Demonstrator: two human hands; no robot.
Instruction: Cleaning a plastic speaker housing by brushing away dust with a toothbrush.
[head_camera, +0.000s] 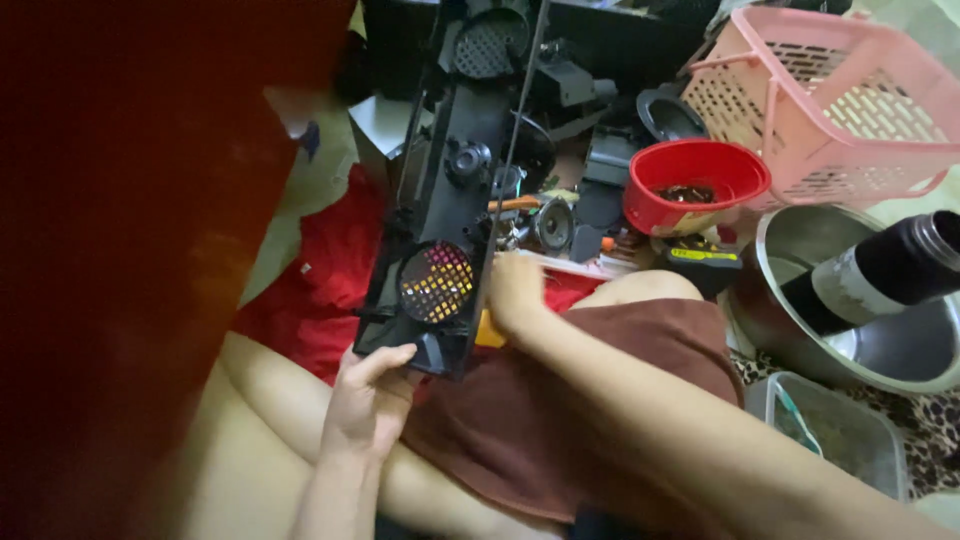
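Observation:
A long black plastic speaker panel (445, 190) with round mesh grilles stands tilted over my lap, its near end by my knees. My left hand (368, 398) grips the panel's near bottom corner. My right hand (513, 292) reaches behind the panel's right edge at the lower grille, fingers hidden behind it. Something orange (489, 331) shows under my right hand; I cannot tell whether the hand holds it.
A red bowl (697, 182) with dark small parts, a pink plastic basket (830, 100), a steel pot (900, 360) with a black cylinder (880, 275) across it, and a clear lidded box (835, 430) lie to the right. Loose speaker parts (553, 224) clutter the floor ahead. A red blurred surface (110, 260) fills the left.

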